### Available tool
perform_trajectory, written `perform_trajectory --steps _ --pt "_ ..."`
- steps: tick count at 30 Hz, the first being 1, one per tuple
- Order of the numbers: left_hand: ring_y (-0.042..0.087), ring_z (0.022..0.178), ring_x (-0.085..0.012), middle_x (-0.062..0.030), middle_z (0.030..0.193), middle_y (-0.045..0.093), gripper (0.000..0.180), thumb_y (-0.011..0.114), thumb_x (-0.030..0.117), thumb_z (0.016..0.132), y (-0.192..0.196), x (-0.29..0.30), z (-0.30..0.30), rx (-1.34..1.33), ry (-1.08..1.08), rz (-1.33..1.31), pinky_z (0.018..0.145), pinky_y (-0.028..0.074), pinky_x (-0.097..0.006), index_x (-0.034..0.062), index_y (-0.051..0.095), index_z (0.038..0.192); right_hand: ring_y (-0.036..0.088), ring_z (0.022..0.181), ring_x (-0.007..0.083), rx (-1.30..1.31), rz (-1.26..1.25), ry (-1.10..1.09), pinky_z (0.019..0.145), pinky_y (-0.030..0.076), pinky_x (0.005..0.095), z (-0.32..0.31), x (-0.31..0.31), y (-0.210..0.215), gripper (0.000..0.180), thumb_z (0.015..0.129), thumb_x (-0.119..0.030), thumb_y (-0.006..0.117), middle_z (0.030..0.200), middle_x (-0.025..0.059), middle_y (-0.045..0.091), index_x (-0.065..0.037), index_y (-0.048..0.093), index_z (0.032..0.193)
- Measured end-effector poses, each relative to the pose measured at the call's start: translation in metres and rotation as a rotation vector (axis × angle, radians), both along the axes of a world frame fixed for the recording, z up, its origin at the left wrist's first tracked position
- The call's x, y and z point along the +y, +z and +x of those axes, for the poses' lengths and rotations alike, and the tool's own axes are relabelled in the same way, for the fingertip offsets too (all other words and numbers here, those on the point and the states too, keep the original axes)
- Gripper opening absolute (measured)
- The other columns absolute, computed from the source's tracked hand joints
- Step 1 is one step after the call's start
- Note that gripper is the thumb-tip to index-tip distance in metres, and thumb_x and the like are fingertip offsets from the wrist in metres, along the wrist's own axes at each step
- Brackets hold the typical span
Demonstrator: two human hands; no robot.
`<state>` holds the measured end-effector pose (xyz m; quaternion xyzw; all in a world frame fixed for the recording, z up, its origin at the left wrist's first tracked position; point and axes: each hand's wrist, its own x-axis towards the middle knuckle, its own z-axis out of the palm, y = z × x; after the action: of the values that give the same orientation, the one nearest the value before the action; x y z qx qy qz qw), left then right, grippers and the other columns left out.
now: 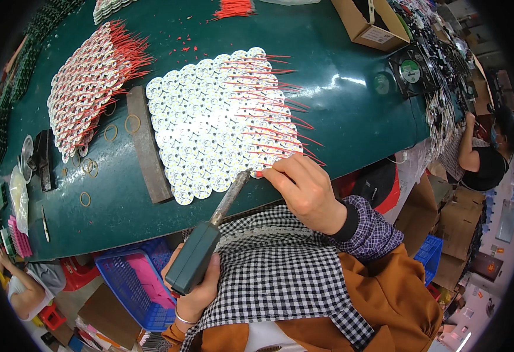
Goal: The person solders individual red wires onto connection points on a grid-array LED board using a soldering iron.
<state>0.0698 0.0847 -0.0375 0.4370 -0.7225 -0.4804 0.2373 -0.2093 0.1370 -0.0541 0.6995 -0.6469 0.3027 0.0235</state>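
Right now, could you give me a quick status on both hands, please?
Left hand grips soldering iron. Right hand pinches red wire at round boards. Nothing in between.

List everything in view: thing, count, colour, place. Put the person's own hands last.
round boards with red wires: many, white, laid as overlapping rows mid-table
second batch of round boards: many, white with red wires, stacked rows to the left
table: one, dark green, across the upper picture
flat bar: one, brown, between the two batches
rubber bands: several, tan, loose on the table left of the bar
cardboard box: one, brown, top right
small fan: one, black, right table edge
crate: one, blue, below the table
soldering iron: one, dark handle, tip at the near boards
left hand: grips the iron's handle
right hand: fingertips on a red wire at the near boards
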Motion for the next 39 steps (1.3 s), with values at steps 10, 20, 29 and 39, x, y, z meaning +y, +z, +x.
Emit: perform_trajectory --steps 10,20,29,39 --pt "0.063 0.07 -0.0103 -0.0085 0.103 0.072 0.03 0.076 0.0 0.088 -0.013 0.015 0.02 0.054 0.133 0.066 0.062 0.051 -0.024 -0.0023 0.069 0.118 0.062 0.082 0.0244 0.013 -0.082 -0.008 0.07 0.05 0.035 0.003 -0.001 0.006 0.027 0.076 -0.004 0.067 0.092 0.0087 0.062 0.002 0.068 0.101" --pt "0.06 0.066 -0.0086 -0.0081 0.102 0.072 0.031 0.074 -0.002 0.089 -0.012 0.016 0.018 0.11 0.17 0.104 0.059 0.049 -0.023 -0.0027 0.068 0.12 0.063 0.08 0.0222 -0.03 -0.051 -0.079 0.07 0.049 0.0363 0.0 -0.001 0.004 0.025 0.074 -0.003 0.069 0.09 0.0059 0.063 -0.002 0.071 0.099" --pt "0.061 0.066 -0.0094 -0.0054 0.092 0.069 0.028 0.074 0.001 0.091 -0.015 0.008 0.023 0.01 0.052 0.013 0.059 0.049 -0.024 -0.0025 0.069 0.118 0.062 0.081 0.0229 -0.004 0.025 -0.033 0.071 0.049 0.035 0.0 0.005 0.006 0.022 0.076 -0.005 0.068 0.09 0.0074 0.063 -0.001 0.07 0.098" --pt "0.065 0.078 -0.0112 -0.0084 0.104 0.072 0.03 0.074 0.001 0.09 -0.009 0.01 0.016 0.057 0.103 0.048 0.069 0.052 -0.025 -0.0023 0.069 0.119 0.061 0.087 0.0237 0.032 0.025 -0.035 0.075 0.05 0.036 0.001 0.002 -0.002 0.02 0.077 -0.006 0.066 0.093 0.0071 0.062 -0.002 0.066 0.097"
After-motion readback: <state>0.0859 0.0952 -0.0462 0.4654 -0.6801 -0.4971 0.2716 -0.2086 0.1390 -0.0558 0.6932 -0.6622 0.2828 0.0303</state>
